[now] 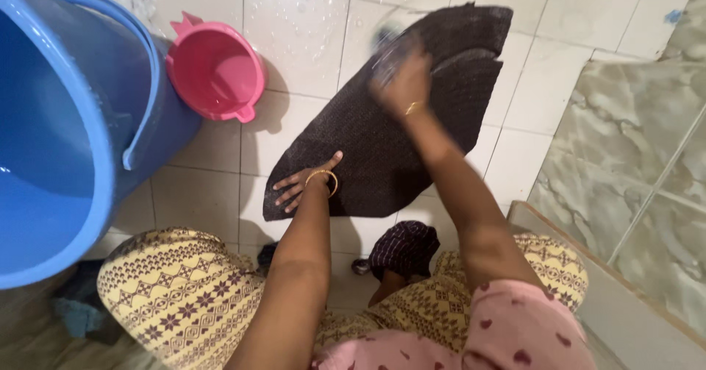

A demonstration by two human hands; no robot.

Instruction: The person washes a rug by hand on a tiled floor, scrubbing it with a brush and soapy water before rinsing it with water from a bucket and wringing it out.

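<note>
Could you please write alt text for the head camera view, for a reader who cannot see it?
A crouching person presses the left hand flat on a dark, coarse floor mat lying on wet white floor tiles, while the blurred right hand rubs something at its far end. A large blue plastic bucket and a small pink plastic mug stand to the left.

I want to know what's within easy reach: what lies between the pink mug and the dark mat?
In the head view, only wet white floor tiles separate the small pink plastic mug from the dark rough mat.

Left hand [303, 184] pressed flat, fingers spread; right hand [403, 76] blurred, arm outstretched.
</note>
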